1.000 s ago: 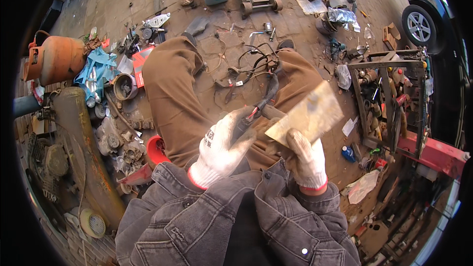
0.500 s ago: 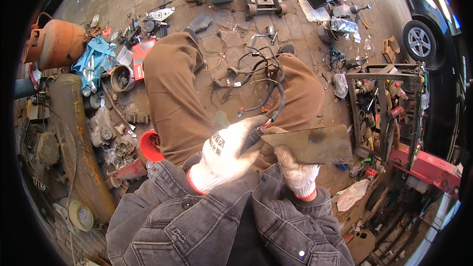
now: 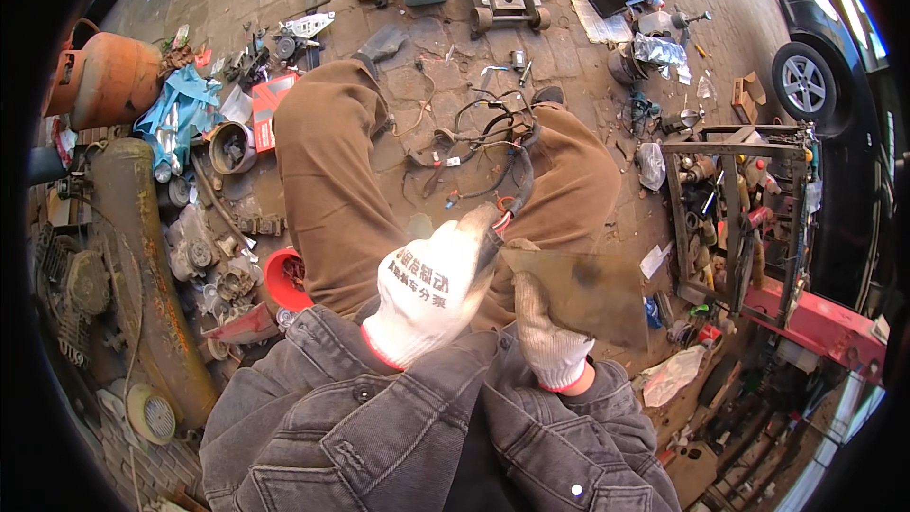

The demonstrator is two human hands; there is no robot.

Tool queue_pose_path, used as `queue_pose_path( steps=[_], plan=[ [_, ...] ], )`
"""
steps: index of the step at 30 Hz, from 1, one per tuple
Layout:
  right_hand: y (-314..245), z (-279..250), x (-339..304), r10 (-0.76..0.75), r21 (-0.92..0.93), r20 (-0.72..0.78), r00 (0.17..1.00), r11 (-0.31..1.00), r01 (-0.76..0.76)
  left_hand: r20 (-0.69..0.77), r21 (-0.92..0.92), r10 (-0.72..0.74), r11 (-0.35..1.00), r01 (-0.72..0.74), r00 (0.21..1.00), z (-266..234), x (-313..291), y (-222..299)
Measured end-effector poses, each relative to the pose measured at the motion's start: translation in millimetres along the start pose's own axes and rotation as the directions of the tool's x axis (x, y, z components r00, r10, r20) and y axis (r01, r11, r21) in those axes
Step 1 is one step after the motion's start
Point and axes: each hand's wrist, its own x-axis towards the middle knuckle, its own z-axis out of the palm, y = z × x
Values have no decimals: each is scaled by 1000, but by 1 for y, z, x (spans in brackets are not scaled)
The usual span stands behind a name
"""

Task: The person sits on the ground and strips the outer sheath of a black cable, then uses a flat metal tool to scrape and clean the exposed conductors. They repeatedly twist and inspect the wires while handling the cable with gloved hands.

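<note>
Tipped rectangular metal plate [image 3: 597,299] lower since moments earlier, right of wiring harness [image 3: 521,175]'s near end; gripping plate with right hand [image 3: 555,330]'s fingers, harness with left hand [image 3: 427,289]'s, apparently adjusting angle.

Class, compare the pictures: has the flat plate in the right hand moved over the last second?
Yes. The flat plate has swung toward the wearer's body: against the metal frame on the right, its far edge sits clearly lower.

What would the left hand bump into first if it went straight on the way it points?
Probably the dark wire bundle: it lies just ahead of the left hand, up and to the right in the picture, and the hand seems to grip its near end. Depth is unclear here.
</note>
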Motion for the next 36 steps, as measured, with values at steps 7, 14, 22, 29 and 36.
queue_pose_path(
  steps=[7, 14, 22, 29, 36],
  plan=[
    [-16, 24, -7, 738, 393, -35, 674, 631, -670, -28, 89, -16, 996, 19, 999, 4, -1, 3],
    [-16, 12, 13, 697, 693, 246, 673, 359, -625, -18, -38, -67, 997, 66, 998, 5, -4, 3],
    [-2, -15, 29, 460, 750, 539, 706, 120, -651, 17, -128, -10, 992, 12, 1000, -3, 5, 3],
    [-13, -27, 31, 323, 655, 326, 889, 601, -458, 71, -163, 53, 986, -41, 996, -9, 7, 0],
    [-18, -40, 39, 551, 438, 447, 704, 552, -710, 76, -118, 84, 990, -74, 994, -9, 6, -3]
  ],
)
